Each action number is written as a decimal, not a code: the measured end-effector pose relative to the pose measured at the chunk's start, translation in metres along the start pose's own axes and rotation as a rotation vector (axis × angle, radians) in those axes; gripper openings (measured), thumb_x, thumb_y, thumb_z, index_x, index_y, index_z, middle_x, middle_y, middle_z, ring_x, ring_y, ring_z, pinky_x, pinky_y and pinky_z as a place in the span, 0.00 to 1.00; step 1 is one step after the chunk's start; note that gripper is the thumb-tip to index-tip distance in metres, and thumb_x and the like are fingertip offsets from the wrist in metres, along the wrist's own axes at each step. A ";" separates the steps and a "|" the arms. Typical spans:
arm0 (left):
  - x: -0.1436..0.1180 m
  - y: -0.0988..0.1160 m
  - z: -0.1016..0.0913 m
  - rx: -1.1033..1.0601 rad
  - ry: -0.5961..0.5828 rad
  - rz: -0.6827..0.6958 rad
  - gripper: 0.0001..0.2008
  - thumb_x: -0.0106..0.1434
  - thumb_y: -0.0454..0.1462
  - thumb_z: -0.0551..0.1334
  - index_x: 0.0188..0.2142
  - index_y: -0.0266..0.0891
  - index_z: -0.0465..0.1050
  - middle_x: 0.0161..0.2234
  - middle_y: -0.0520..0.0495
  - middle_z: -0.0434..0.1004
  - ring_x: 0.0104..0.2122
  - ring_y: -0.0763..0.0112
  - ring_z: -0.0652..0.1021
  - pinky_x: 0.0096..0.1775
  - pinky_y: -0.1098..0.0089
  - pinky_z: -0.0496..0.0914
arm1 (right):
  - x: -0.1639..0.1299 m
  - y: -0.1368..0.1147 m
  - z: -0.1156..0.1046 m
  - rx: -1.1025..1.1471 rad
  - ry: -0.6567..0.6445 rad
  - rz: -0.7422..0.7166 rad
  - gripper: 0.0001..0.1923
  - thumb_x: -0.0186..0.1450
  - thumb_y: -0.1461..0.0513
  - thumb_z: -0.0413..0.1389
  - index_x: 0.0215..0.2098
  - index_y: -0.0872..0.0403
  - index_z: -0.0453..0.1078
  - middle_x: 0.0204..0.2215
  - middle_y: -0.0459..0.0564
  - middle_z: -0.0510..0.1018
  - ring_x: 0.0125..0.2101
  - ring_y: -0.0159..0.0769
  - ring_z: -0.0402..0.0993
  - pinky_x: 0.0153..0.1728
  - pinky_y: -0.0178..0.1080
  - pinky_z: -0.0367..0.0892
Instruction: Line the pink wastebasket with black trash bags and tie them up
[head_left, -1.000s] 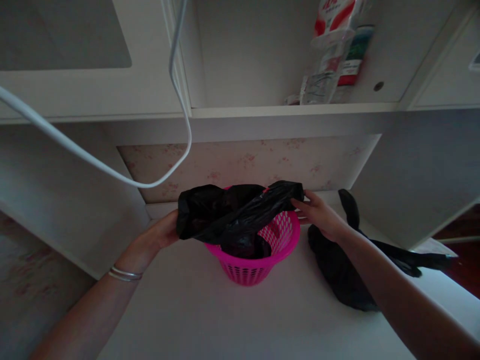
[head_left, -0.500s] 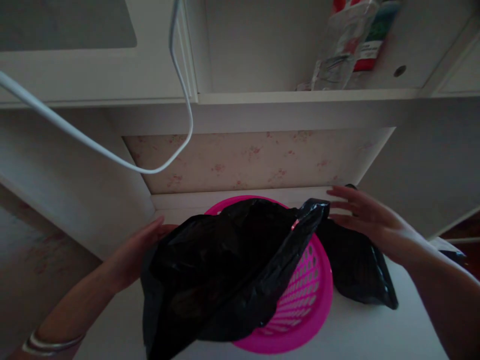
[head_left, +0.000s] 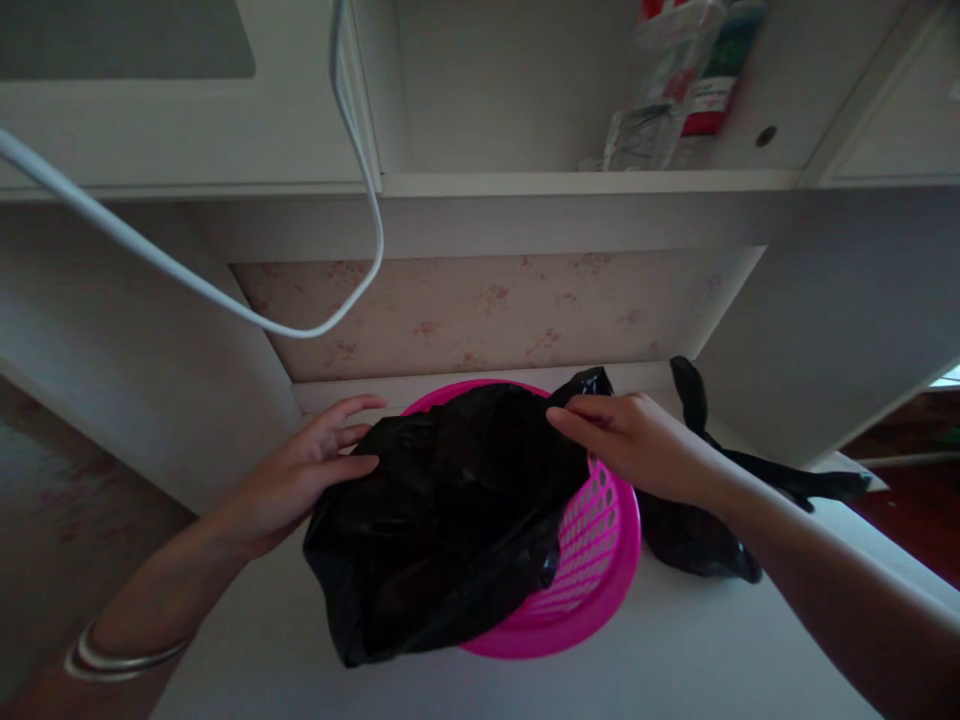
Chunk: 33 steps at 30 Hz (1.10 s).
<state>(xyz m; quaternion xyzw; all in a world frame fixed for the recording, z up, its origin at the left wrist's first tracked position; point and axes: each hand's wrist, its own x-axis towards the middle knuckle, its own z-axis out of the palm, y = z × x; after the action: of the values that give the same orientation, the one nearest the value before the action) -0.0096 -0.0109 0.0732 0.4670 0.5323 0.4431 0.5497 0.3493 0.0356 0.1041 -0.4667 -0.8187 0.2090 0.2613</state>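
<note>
A black plastic garbage bag (head_left: 427, 540) lies mouth-up over a pink perforated basket (head_left: 600, 605), covering much of its opening. On the bag's right edge, my right hand (head_left: 630, 440) is closed, thumb and fingers pinching the plastic. My left hand (head_left: 307, 475) is at the bag's left edge with fingers stretched and apart, the thumb resting against the plastic. A second black plastic bag (head_left: 690, 535) sits right of the basket, partly behind my right forearm, its handles sticking out.
The basket stands on a white surface (head_left: 247, 640) between white side panels. A white cable (head_left: 300, 332) hangs in front at upper left. Above, an open shelf (head_left: 525, 183) holds a clear plastic container (head_left: 652, 125) and a green-and-red package (head_left: 709, 100).
My right hand has moved left and closed on the bag's right edge. My left hand has come up and right along the left edge. The view has shifted slightly.
</note>
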 end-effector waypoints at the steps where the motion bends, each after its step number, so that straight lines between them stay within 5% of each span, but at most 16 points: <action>1: -0.003 0.001 0.000 0.012 0.067 0.039 0.29 0.53 0.41 0.80 0.54 0.53 0.81 0.54 0.45 0.85 0.50 0.52 0.85 0.48 0.63 0.80 | 0.000 0.002 -0.003 0.044 0.074 -0.017 0.26 0.72 0.44 0.55 0.23 0.51 0.71 0.19 0.43 0.70 0.21 0.33 0.66 0.23 0.36 0.59; 4: -0.012 0.002 -0.004 0.093 0.317 0.194 0.17 0.52 0.46 0.79 0.42 0.51 0.87 0.62 0.48 0.79 0.64 0.48 0.76 0.62 0.62 0.71 | -0.004 0.009 -0.012 0.195 0.358 -0.033 0.17 0.64 0.47 0.65 0.28 0.50 0.76 0.23 0.44 0.75 0.23 0.32 0.68 0.23 0.35 0.62; 6: -0.017 -0.001 -0.006 0.183 0.407 0.299 0.16 0.55 0.48 0.77 0.44 0.53 0.88 0.66 0.52 0.75 0.70 0.50 0.67 0.69 0.63 0.62 | -0.007 0.019 -0.015 0.217 0.448 -0.011 0.14 0.59 0.49 0.69 0.34 0.49 0.79 0.24 0.44 0.75 0.22 0.33 0.69 0.22 0.35 0.63; 11: -0.022 -0.018 -0.007 0.468 0.181 0.257 0.25 0.53 0.51 0.77 0.52 0.56 0.86 0.65 0.46 0.76 0.68 0.44 0.70 0.68 0.56 0.64 | -0.012 0.051 -0.008 0.081 0.149 -0.005 0.18 0.60 0.52 0.66 0.48 0.48 0.82 0.32 0.47 0.79 0.25 0.36 0.73 0.24 0.39 0.70; 17: -0.016 -0.016 -0.008 0.569 0.219 0.213 0.22 0.55 0.61 0.71 0.41 0.53 0.89 0.55 0.42 0.81 0.60 0.40 0.76 0.58 0.52 0.75 | -0.021 0.056 -0.014 -0.047 0.197 0.058 0.32 0.59 0.44 0.68 0.58 0.46 0.80 0.43 0.53 0.79 0.26 0.39 0.75 0.23 0.43 0.74; 20: -0.015 -0.020 -0.010 0.563 0.172 0.183 0.24 0.54 0.59 0.73 0.45 0.52 0.88 0.56 0.42 0.80 0.60 0.41 0.77 0.62 0.47 0.72 | -0.030 0.054 -0.013 -0.144 0.075 0.122 0.42 0.55 0.43 0.70 0.65 0.47 0.75 0.58 0.61 0.76 0.45 0.58 0.83 0.44 0.56 0.81; 22: -0.019 -0.026 -0.012 0.486 0.116 0.127 0.28 0.53 0.56 0.76 0.51 0.52 0.86 0.62 0.42 0.77 0.62 0.42 0.76 0.64 0.43 0.69 | -0.038 0.057 -0.010 -0.164 0.035 0.163 0.48 0.54 0.42 0.71 0.69 0.48 0.71 0.67 0.64 0.70 0.60 0.69 0.75 0.59 0.65 0.73; 25: -0.033 -0.034 -0.014 0.273 0.068 0.055 0.34 0.51 0.51 0.79 0.58 0.54 0.81 0.70 0.43 0.70 0.63 0.40 0.76 0.62 0.43 0.71 | -0.054 0.065 -0.004 -0.056 0.098 0.209 0.50 0.55 0.40 0.70 0.72 0.44 0.66 0.73 0.61 0.63 0.68 0.71 0.65 0.66 0.67 0.64; 33: -0.063 -0.072 -0.010 0.152 0.078 0.098 0.49 0.47 0.46 0.82 0.68 0.59 0.70 0.72 0.45 0.66 0.66 0.32 0.72 0.58 0.45 0.76 | -0.103 0.082 0.030 0.382 0.197 0.320 0.57 0.56 0.46 0.73 0.77 0.40 0.55 0.73 0.56 0.65 0.70 0.66 0.63 0.61 0.62 0.73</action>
<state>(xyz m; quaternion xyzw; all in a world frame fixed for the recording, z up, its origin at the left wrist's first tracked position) -0.0225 -0.0853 0.0129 0.5153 0.5617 0.4457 0.4693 0.4280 -0.0188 0.0088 -0.5504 -0.6509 0.3518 0.3869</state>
